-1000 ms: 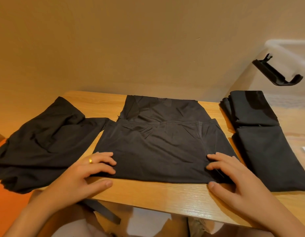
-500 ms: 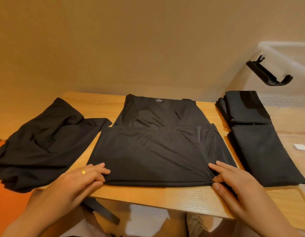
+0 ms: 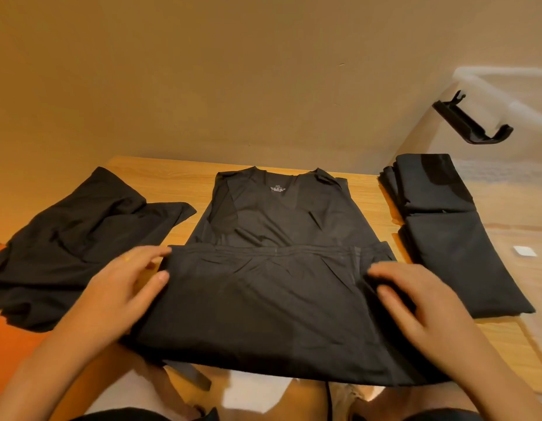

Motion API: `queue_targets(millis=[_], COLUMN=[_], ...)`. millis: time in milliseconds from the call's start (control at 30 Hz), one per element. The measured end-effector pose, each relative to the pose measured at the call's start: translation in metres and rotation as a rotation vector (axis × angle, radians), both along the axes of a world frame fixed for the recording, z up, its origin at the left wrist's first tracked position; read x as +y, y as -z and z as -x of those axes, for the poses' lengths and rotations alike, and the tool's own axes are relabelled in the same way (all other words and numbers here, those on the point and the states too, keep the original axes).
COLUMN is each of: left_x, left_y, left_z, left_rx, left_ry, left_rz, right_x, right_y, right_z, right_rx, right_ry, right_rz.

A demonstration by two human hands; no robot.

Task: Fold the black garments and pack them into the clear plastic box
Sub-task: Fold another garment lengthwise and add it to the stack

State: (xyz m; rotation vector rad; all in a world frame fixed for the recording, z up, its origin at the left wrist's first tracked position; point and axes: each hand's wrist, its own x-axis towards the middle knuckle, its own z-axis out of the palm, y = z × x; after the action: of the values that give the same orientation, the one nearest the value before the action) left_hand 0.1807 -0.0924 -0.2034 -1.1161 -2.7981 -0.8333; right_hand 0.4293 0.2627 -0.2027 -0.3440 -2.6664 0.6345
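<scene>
A black V-neck garment (image 3: pixel 279 226) lies flat in the middle of the wooden table (image 3: pixel 178 177), its lower half doubled up so the hem runs across the middle. My left hand (image 3: pixel 118 290) grips the left edge of the doubled part, thumb on top. My right hand (image 3: pixel 421 305) pinches the right edge the same way. The near fold hangs over the table's front edge. A crumpled black garment (image 3: pixel 75 241) sits to the left. A folded black garment (image 3: pixel 446 235) lies to the right. The clear plastic box (image 3: pixel 503 86) stands at the far right.
A black latch (image 3: pixel 473 124) juts out from the box wall. A small white sticker (image 3: pixel 525 251) lies on the table past the folded garment. A plain wall closes off the back. My knees show below the table's front edge.
Both hands moved from the near corners up along the garment's sides toward the hem. The garment slid toward me and now overhangs the table edge. My view came closer.
</scene>
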Motion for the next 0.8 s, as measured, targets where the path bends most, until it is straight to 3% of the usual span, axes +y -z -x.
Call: queue_targets(millis=[100,200,267,433,600,800], left_x=[0.028,0.039,0.04,0.031,0.023,0.027], left_y=[0.009,0.012,0.009,0.009,0.002,0.0], left_z=[0.033,0.041,0.042,0.04,0.035,0.031], left_rx=[-0.021,-0.055,-0.075,-0.066,-0.03,-0.267], left_ry=[-0.151,-0.189,-0.191,-0.06,-0.02,-0.033], left_rz=[0.138,0.126,0.117,0.119,-0.007,-0.244], right_x=[0.024,0.033,0.034,0.037,0.039,0.032], right_y=[0.009,0.01,0.007,0.003,-0.001,-0.001], right_z=[0.042,0.063,0.069,0.066,0.057,0.051], right_rx=[-0.174,-0.387,-0.428,-0.4,-0.303,-0.134], right_ry=[0.092,0.171,0.204,0.242,0.275,0.243], right_rz=[-0.07,-0.151,-0.131,-0.051,-0.023,0.184])
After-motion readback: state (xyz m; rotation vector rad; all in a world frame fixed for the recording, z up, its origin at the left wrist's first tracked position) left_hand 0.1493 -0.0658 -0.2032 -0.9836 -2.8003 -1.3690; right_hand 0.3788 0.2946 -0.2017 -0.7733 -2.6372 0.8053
